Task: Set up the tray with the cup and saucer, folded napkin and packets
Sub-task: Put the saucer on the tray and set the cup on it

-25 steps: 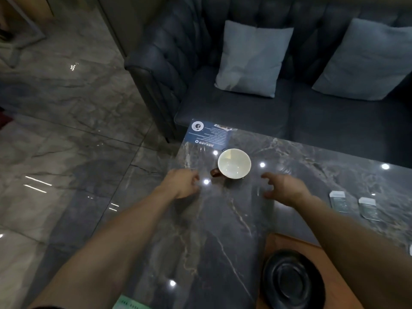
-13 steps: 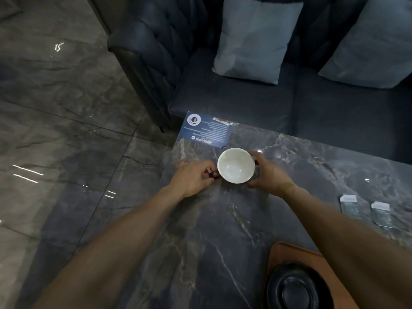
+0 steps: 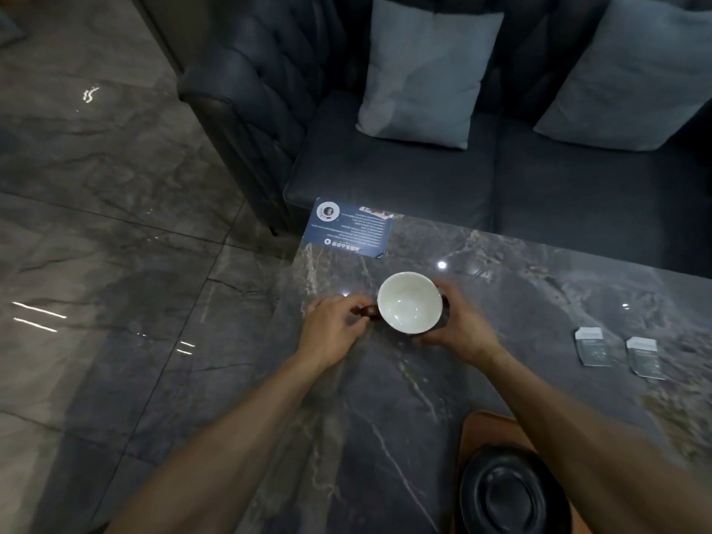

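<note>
Nearest me, the black saucer [image 3: 508,495] sits on the wooden tray [image 3: 485,425], back toward my right. Farther out, my left hand [image 3: 331,329] pinches the handle and my right hand [image 3: 458,329] cups the coffee cup [image 3: 409,302] on the marble table [image 3: 385,418].

Very little here can actually be read. A blue printed card [image 3: 348,232] lies at the far left corner of the worktop [image 3: 385,398], just beyond the cup [image 3: 409,302]. It carries a round white logo in one corner, several lines of fine white print and a bolder white line along its near edge, all upside down from this side and too small to make out. Well to the right of the cup, two pale packets [image 3: 618,351] lie side by side on the worktop, each with faint print on its face, also too blurred to read. No brand or number is legible anywhere.
</note>
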`<state>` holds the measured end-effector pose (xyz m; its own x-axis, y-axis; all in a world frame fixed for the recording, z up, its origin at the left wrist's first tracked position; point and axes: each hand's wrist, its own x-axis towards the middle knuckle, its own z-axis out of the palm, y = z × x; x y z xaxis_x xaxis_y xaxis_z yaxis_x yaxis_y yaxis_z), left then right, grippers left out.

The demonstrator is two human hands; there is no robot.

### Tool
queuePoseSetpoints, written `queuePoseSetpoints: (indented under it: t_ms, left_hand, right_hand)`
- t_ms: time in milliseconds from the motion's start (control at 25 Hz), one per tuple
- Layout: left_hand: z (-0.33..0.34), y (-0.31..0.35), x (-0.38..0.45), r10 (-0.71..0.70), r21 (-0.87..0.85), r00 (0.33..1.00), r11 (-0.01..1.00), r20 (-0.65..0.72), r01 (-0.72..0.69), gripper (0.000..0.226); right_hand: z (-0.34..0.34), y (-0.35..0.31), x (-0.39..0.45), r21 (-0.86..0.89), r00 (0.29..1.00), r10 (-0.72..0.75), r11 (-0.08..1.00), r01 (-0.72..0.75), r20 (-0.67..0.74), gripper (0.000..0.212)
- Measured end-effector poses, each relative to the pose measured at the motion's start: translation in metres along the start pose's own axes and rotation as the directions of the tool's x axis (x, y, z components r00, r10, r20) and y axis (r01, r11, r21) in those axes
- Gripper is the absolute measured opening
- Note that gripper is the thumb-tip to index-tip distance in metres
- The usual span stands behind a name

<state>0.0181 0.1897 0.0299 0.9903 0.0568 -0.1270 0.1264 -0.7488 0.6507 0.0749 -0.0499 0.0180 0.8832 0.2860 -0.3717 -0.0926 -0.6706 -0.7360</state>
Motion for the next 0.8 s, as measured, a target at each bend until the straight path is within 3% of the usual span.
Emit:
queuePoseSetpoints:
  t_ms: [280,680,800]
  left_hand:
    - [0.022,0.02,-0.045,0.002,-0.267,1.0,0.964,0.001,-0.001,0.026]
    - [0.062,0.075,-0.123,0.063,-0.219,0.992,0.975,0.111,-0.038,0.024]
    - [0.074,0.09,-0.142,0.07,-0.176,0.985,0.983,0.155,-0.042,0.024]
  right_hand:
    - [-0.006,0.004,-0.079,0.122,0.989,-0.054,0.99,0.071,-0.135,0.091]
    - [-0.027,0.042,-0.201,0.144,0.976,-0.008,0.989,0.04,-0.219,0.089]
    - [-0.029,0.058,-0.231,0.058,0.966,0.009,0.998,0.007,-0.257,0.088]
